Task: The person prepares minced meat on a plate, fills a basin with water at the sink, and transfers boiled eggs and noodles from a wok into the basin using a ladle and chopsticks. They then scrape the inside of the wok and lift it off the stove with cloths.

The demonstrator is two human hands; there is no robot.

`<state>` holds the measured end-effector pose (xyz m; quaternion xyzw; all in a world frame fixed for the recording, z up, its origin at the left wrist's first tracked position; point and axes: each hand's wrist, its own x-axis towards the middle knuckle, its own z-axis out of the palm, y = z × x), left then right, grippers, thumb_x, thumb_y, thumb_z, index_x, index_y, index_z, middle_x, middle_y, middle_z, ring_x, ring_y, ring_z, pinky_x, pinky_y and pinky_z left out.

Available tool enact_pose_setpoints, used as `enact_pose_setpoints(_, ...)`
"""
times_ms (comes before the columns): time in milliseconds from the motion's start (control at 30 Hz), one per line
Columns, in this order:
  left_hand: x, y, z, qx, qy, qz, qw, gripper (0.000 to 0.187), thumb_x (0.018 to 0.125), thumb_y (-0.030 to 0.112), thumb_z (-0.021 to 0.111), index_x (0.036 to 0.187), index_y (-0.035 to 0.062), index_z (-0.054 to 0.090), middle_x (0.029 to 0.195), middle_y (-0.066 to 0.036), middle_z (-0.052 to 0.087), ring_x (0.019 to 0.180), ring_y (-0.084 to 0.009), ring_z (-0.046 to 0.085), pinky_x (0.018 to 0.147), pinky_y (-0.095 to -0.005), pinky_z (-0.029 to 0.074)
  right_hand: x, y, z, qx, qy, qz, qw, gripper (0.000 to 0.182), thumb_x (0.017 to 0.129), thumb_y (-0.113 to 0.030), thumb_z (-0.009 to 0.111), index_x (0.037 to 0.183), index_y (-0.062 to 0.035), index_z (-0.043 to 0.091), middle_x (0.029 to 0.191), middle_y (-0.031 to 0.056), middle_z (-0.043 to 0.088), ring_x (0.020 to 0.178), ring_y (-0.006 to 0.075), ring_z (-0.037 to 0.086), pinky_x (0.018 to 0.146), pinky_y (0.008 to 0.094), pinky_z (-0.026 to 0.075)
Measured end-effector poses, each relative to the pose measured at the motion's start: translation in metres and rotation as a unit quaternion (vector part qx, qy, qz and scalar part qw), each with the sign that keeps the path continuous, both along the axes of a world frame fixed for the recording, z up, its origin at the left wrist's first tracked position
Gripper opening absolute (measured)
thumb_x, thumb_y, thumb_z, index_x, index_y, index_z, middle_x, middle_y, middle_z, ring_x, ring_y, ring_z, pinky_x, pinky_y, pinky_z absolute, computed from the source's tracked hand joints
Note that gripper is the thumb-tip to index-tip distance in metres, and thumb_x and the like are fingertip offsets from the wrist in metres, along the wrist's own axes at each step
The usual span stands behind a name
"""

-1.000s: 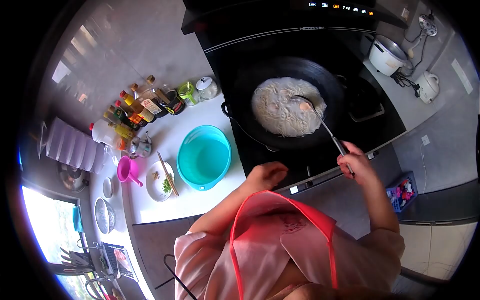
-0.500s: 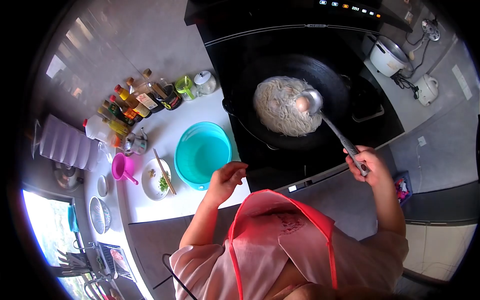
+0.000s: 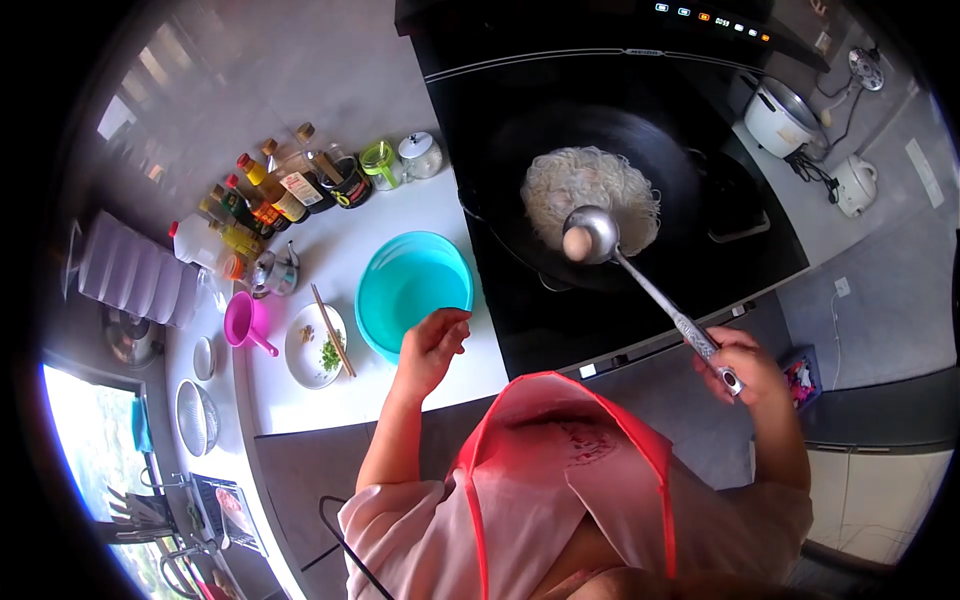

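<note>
My right hand [image 3: 745, 365] is wrapped round the handle of a metal ladle [image 3: 665, 305]. In the ladle's bowl lies a pale brown egg [image 3: 577, 243], above the near side of a dark wok [image 3: 655, 150]. White noodles [image 3: 585, 190] fill the middle of the wok in a loose heap. My left hand [image 3: 432, 348] hovers by the near right rim of a turquoise basin [image 3: 375, 320], its fingers loosely bent, the thumb apart from them and nothing visible between them.
Left of the basin, a white bowl [image 3: 297, 365] with chopped greens carries chopsticks [image 3: 335, 335] across it. A pink dipper [image 3: 240, 318], a metal pot [image 3: 275, 270] and several bottles [image 3: 265, 190] stand beyond. A white cooker [image 3: 780, 118] is at the far right.
The ladle with the egg has come towards me and left, from over the noodles to the wok's near side. My left hand has moved slightly left, closer over the basin's rim.
</note>
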<state>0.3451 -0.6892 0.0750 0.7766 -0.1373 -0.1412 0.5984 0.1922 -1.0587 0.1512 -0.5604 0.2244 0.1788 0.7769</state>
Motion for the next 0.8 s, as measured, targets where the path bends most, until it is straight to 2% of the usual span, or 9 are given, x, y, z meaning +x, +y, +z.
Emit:
enact_pose_setpoints(133, -0.002, 0.013, -0.003, -0.010, 0.019, 0.042, 0.999, 0.021, 0.087, 0.014, 0.054, 0.102, 0.0007, 0.059, 0.077, -0.003, 0.059, 0.064, -0.0086, 0.054, 0.055, -0.0215, 0.041, -0.004, 0.008, -0.004, -0.128, -0.024, 0.101, 0.986, 0.009, 0.075, -0.003, 0.045, 0.082, -0.0027, 0.051, 0.058, 0.0030, 0.050, 0.042, 0.0086, 0.045, 0.036, 0.0224, 0.035)
enact_pose_setpoints(300, -0.005, 0.039, -0.012, -0.031, 0.041, 0.105, 0.993, 0.021, 0.087, 0.014, 0.053, 0.102, 0.0008, 0.058, 0.077, -0.003, 0.059, 0.063, -0.0082, 0.053, 0.054, -0.0214, 0.040, -0.013, 0.026, -0.004, -0.280, -0.072, 0.131, 0.948, 0.009, 0.074, 0.000, 0.045, 0.081, -0.0035, 0.049, 0.055, 0.0008, 0.046, 0.041, 0.0074, 0.044, 0.036, 0.0217, 0.033)
enact_pose_setpoints(400, -0.002, 0.071, -0.045, 0.036, -0.028, 0.162, 0.986, 0.028, 0.085, 0.015, 0.058, 0.107, 0.0002, 0.051, 0.074, -0.006, 0.056, 0.064, -0.0107, 0.053, 0.055, -0.0251, 0.043, -0.014, 0.025, -0.010, -0.336, -0.146, 0.145, 0.919, 0.010, 0.073, 0.001, 0.045, 0.081, -0.0030, 0.049, 0.055, 0.0013, 0.047, 0.040, 0.0074, 0.044, 0.036, 0.0216, 0.032)
enact_pose_setpoints(433, -0.003, 0.078, -0.052, 0.036, -0.027, 0.165, 0.985, 0.028, 0.085, 0.015, 0.058, 0.107, 0.0002, 0.051, 0.074, -0.006, 0.056, 0.064, -0.0107, 0.053, 0.055, -0.0251, 0.043, -0.014, 0.025, -0.006, -0.279, -0.098, 0.131, 0.946, 0.013, 0.072, -0.001, 0.046, 0.084, -0.0021, 0.051, 0.057, 0.0022, 0.049, 0.039, 0.0079, 0.044, 0.035, 0.0216, 0.032)
enact_pose_setpoints(500, -0.006, 0.088, -0.062, 0.260, -0.171, 0.248, 0.917, 0.043, 0.081, 0.020, 0.063, 0.115, 0.0007, 0.044, 0.071, -0.009, 0.056, 0.060, -0.0142, 0.053, 0.055, -0.0285, 0.043, -0.012, 0.027, -0.002, -0.221, -0.049, 0.120, 0.967, 0.017, 0.071, -0.002, 0.047, 0.087, -0.0012, 0.052, 0.058, 0.0031, 0.050, 0.038, 0.0084, 0.044, 0.034, 0.0216, 0.033)
enact_pose_setpoints(567, -0.004, 0.100, -0.082, 0.271, -0.206, 0.260, 0.903, 0.051, 0.081, 0.025, 0.064, 0.118, -0.0009, 0.039, 0.066, -0.007, 0.055, 0.056, -0.0112, 0.054, 0.053, -0.0248, 0.043, -0.010, 0.029, 0.000, -0.061, -0.011, 0.000, 0.998, 0.031, 0.067, -0.006, 0.047, 0.097, 0.0017, 0.054, 0.061, 0.0057, 0.053, 0.037, 0.0102, 0.045, 0.032, 0.0223, 0.033)
enact_pose_setpoints(600, -0.005, 0.099, -0.080, 0.236, -0.113, 0.270, 0.927, 0.052, 0.081, 0.025, 0.063, 0.118, -0.0019, 0.038, 0.065, -0.007, 0.055, 0.053, -0.0119, 0.054, 0.048, -0.0248, 0.042, -0.010, 0.030, 0.005, -0.034, -0.011, -0.016, 0.999, 0.032, 0.071, -0.006, 0.043, 0.099, 0.0055, 0.051, 0.069, 0.0121, 0.055, 0.040, 0.0136, 0.047, 0.032, 0.0243, 0.035)
enact_pose_setpoints(667, -0.002, 0.099, -0.090, 0.129, 0.045, 0.282, 0.950, 0.046, 0.082, 0.022, 0.061, 0.112, -0.0028, 0.038, 0.062, -0.007, 0.054, 0.041, -0.0134, 0.051, 0.035, -0.0241, 0.038, -0.009, 0.031, 0.008, 0.008, -0.007, -0.013, 1.000, 0.035, 0.070, -0.006, 0.044, 0.103, 0.0056, 0.050, 0.070, 0.0123, 0.055, 0.040, 0.0133, 0.047, 0.032, 0.0239, 0.035)
enact_pose_setpoints(800, 0.004, 0.092, -0.098, -0.034, 0.108, 0.269, 0.956, 0.028, 0.083, 0.015, 0.057, 0.097, 0.0005, 0.038, 0.062, -0.008, 0.054, 0.039, -0.0124, 0.051, 0.032, -0.0218, 0.036, -0.002, 0.038, 0.015, 0.072, -0.019, 0.031, 0.997, 0.044, 0.070, -0.011, 0.047, 0.110, 0.0067, 0.048, 0.073, 0.0124, 0.056, 0.042, 0.0122, 0.047, 0.034, 0.0224, 0.036)
